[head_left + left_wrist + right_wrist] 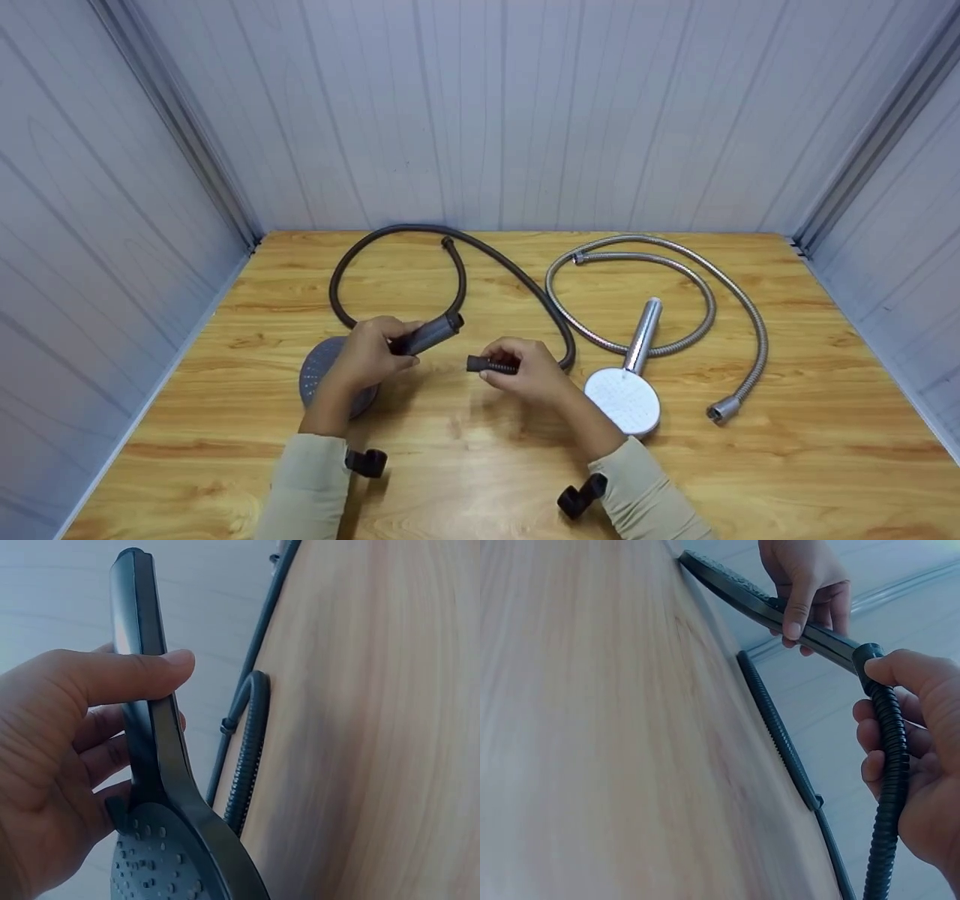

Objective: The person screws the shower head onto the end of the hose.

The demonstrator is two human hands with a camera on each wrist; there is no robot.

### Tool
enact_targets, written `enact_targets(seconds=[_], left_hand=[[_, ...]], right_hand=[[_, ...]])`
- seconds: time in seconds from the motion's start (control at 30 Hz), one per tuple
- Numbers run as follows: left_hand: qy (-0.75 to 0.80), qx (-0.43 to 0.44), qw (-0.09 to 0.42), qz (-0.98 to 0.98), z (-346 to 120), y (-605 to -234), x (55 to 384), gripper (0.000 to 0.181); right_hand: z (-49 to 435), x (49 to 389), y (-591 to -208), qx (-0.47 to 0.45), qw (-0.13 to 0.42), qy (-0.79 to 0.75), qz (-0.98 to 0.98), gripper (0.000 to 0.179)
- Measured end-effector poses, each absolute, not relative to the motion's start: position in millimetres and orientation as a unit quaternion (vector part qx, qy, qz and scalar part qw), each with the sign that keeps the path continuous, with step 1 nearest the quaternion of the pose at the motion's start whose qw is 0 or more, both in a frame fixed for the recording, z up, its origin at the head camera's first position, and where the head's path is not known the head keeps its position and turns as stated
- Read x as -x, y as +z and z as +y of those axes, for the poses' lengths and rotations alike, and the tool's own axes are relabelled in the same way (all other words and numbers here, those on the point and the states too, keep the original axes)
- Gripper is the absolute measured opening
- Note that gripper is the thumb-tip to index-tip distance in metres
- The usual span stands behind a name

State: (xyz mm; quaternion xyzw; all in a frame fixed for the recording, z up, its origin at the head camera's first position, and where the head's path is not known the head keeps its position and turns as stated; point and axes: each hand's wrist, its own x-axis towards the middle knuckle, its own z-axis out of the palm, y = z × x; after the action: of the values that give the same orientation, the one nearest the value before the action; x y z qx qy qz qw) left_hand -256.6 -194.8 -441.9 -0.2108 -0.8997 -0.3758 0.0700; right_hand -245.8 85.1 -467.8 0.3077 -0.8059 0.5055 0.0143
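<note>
A dark grey shower head with a nubbed spray face is tilted up off the wooden table, and my left hand grips its handle. The handle's free end points right, toward my right hand. That hand pinches a black ribbed shower hose just behind its end nut, with the thumb on the nut in the right wrist view. In the head view a gap separates the nut from the handle's end. The rest of the black hose loops across the table behind both hands.
A chrome shower head with a white face lies right of my right hand. Around its handle coils a silver metal hose, one end nut toward the front right. Pale panel walls enclose the table at the back and sides.
</note>
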Motion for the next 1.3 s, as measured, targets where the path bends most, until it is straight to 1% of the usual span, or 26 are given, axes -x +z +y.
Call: enact_targets(seconds=[0.17, 0.33, 0.57, 0.7, 1.0, 1.3], left_hand=[[-0.359, 0.221, 0.089, -0.903, -192, -442, 254, 0.049], [-0.361, 0.214, 0.093, -0.903, -190, -442, 252, 0.05], [-0.354, 0.203, 0.12, -0.905, -188, -439, 249, 0.05], [-0.334, 0.211, 0.131, -0.909, -184, -436, 249, 0.049], [-0.272, 0.204, 0.139, -0.93, -176, -435, 245, 0.051], [-0.241, 0.234, 0.146, -0.93, -171, -436, 245, 0.051]], right_hand=[[89, 246, -467, -0.31, 0.042, 0.489, -0.814, 0.017], [92, 246, -464, -0.314, 0.068, 0.478, -0.818, 0.016], [95, 247, -459, -0.297, 0.062, 0.497, -0.813, 0.017], [97, 249, -459, -0.289, 0.07, 0.51, -0.807, 0.018], [102, 249, -454, -0.268, 0.088, 0.491, -0.824, 0.016], [104, 250, -453, -0.262, 0.116, 0.454, -0.843, 0.017]])
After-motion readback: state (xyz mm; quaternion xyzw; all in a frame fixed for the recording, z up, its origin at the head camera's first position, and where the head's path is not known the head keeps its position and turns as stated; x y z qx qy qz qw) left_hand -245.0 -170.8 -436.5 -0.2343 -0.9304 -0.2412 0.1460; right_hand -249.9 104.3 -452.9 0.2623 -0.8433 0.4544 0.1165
